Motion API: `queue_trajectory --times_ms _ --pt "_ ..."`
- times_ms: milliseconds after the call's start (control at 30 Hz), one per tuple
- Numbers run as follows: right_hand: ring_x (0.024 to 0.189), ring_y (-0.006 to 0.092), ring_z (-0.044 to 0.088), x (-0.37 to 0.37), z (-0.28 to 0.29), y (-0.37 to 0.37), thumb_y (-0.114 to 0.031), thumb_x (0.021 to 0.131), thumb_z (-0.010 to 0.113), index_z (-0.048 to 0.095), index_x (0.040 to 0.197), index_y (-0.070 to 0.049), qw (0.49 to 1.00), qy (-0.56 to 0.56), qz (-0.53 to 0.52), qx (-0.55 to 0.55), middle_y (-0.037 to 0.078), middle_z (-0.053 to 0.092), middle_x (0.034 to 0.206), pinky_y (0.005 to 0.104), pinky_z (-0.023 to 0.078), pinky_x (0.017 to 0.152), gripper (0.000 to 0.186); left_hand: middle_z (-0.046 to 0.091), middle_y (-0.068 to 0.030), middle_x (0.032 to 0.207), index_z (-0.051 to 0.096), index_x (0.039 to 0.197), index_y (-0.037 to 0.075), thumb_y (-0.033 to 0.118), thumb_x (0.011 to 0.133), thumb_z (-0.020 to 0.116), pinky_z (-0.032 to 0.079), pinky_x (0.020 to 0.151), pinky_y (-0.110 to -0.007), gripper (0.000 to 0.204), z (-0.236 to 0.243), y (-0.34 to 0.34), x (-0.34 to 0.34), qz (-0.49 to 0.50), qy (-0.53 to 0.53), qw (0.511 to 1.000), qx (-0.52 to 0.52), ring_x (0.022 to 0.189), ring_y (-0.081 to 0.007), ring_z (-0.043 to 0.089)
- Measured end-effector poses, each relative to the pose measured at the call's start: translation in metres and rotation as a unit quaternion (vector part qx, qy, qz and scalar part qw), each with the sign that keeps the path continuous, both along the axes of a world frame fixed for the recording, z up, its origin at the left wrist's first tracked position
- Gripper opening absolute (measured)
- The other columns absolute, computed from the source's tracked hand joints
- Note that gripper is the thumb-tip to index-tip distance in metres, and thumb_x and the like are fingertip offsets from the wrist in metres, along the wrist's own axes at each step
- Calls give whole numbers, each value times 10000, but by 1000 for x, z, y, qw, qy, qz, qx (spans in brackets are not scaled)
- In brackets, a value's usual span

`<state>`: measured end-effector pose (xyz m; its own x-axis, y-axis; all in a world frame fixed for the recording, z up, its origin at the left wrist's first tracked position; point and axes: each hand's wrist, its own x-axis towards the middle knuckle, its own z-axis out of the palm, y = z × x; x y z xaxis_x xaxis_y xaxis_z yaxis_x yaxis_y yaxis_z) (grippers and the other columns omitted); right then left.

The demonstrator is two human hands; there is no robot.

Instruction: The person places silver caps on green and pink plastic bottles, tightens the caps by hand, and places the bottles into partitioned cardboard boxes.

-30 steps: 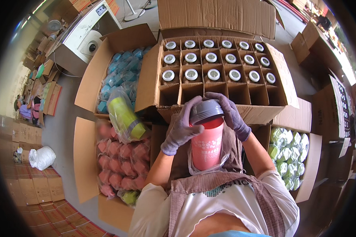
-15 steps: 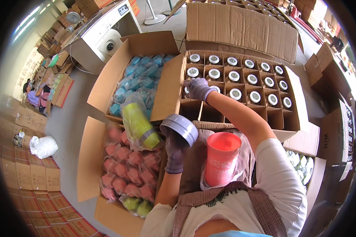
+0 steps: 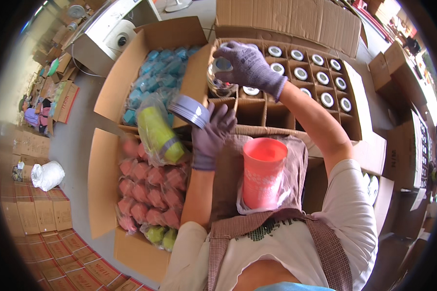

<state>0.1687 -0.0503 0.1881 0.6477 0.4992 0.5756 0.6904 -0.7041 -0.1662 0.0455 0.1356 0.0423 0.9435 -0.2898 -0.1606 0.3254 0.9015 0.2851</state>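
My right hand (image 3: 250,65), in a purple-grey knit glove, grips a clear glass jar (image 3: 222,86) by its upper part. The jar stands tilted at the left end of a divided carton (image 3: 250,130) of several white-capped jars. My gloved left hand (image 3: 211,138) is raised just in front of that carton. It holds a lavender threaded ring-like lid (image 3: 189,110) at its thumb side, the other fingers stretched toward the jar. How the thumb grips the lid is partly hidden. A pink patterned tumbler (image 3: 263,177) stands in clear plastic on my apron-covered lap.
To the left, one open carton (image 3: 116,92) holds bagged blue pieces, and another (image 3: 102,189) holds bagged coral pieces. A bagged lime-green tumbler (image 3: 160,136) lies across them. Behind the jars rises a cardboard flap (image 3: 286,24). A white sack (image 3: 47,175) sits on boxes at far left.
My right hand has closed on a jar at the carton's left end and pulled it up. My left hand has moved up and turned, carrying the lavender lid toward the jar.
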Motion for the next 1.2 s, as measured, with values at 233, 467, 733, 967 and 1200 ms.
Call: queue_trajectory --times_ms 233,467,733,967,1200 --pt "919 236 604 -144 27 -54 -295 814 672 599 1235 -210 974 -155 77 -145 67 564 1063 410 496 802 435 646 -149 1298 587 1314 70 275 974 572 531 920 -449 397 5 -32 22 206 -406 415 788 1136 -309 642" --pt "948 293 613 -171 20 -98 -367 822 780 652 1242 -157 988 141 54 20 115 622 995 435 502 870 487 596 -141 1326 485 1394 0 352 1038 468 475 1042 -472 501 34 -86 3 -74 -241 967 24 1186 -275 599" --pt "1204 225 566 -112 -8 -101 -445 857 791 523 1409 -22 863 384 48 324 141 598 1261 361 458 1046 745 578 -126 1357 459 1425 1 203 1089 438 487 1025 -383 393 32 -85 -23 -90 -191 974 87 1184 -226 579" --pt "1050 182 635 -160 -7 -110 -230 846 808 647 1298 -50 801 554 173 146 95 700 1133 355 504 954 513 486 -222 1474 381 1504 25 384 1063 406 415 1127 -557 570 21 -43 -28 -131 -92 987 15 1319 -401 513" --pt "908 213 683 -153 -24 -93 -382 844 786 751 1058 -34 830 533 156 48 117 734 975 354 531 811 410 572 -168 1391 454 1448 29 385 1063 430 500 1056 -444 524 49 -44 -27 -10 -101 960 262 1262 -274 584"
